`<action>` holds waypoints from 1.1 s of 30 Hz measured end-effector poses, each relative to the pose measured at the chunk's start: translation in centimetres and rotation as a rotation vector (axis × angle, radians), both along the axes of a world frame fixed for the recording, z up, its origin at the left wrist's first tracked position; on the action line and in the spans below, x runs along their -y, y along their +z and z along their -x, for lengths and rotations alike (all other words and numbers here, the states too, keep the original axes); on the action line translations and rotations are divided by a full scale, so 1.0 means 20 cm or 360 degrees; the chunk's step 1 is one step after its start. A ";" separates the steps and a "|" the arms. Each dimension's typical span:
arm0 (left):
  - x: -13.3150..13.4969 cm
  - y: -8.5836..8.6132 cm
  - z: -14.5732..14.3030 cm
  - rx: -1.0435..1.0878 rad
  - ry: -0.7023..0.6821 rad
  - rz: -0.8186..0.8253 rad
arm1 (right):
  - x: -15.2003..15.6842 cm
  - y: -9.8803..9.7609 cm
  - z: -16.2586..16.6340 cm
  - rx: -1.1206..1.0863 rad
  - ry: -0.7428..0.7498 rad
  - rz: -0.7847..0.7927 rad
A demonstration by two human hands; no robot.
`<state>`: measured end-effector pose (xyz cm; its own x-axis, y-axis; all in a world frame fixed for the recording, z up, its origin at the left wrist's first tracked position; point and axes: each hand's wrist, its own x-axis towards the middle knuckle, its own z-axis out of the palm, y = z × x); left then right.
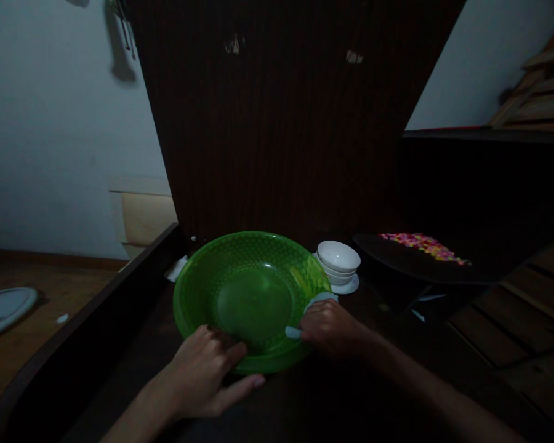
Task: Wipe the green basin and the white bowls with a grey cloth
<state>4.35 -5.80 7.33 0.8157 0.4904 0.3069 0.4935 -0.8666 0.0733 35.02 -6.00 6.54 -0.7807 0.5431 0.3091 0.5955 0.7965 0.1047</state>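
A wide green plastic basin (253, 295) with a textured inner wall and a yellowish pattern at its right stands on a dark wooden surface. My left hand (207, 372) grips the near-left rim, with fingers over the inside and the thumb outside. In my right hand (330, 326) is a bunched pale blue cloth (321, 298), pressed against the basin's right rim. Its ends stick out on both sides of the closed fingers. Just beyond the right rim, a stack of white bowls (338, 257) sits on a white plate (348, 287).
Behind the basin rises a tall dark wooden panel (277, 135). A raised dark edge (96, 307) runs along the left. To the right is a dark shelf (388, 255) with small pink and yellow pieces (425, 246). A white oval object (9, 301) lies low at far left.
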 end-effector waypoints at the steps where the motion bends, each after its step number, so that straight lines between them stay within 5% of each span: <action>1: -0.01 0.00 0.01 0.0012 -0.0010 0.0014 | -0.01 0.01 -0.02 0.0008 0.0017 0.0003; 9: -0.06 0.07 0.05 -0.0016 -0.0045 0.0103 | -0.10 0.05 -0.11 0.0001 0.0016 0.0028; 15: -0.03 0.03 0.07 0.0000 0.0087 0.0031 | -0.07 0.03 -0.06 -0.0138 -0.0033 -0.0029; 23: 0.07 0.04 -0.01 0.0034 0.0212 0.0085 | 0.05 0.00 0.09 -0.0085 -0.0147 -0.0075; 27: 0.12 0.06 -0.11 -0.0020 0.0200 0.0153 | 0.15 -0.02 0.26 -0.0127 -0.0416 -0.0107; 33: 0.15 -0.01 -0.21 0.0062 0.0163 -0.0018 | 0.21 -0.03 0.38 -0.0260 -0.0548 -0.0190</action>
<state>8.47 -8.74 7.14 0.7486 0.5670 0.3436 0.5767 -0.8126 0.0845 27.34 -10.12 6.03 -0.4948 0.7170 0.4910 0.8419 0.5355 0.0663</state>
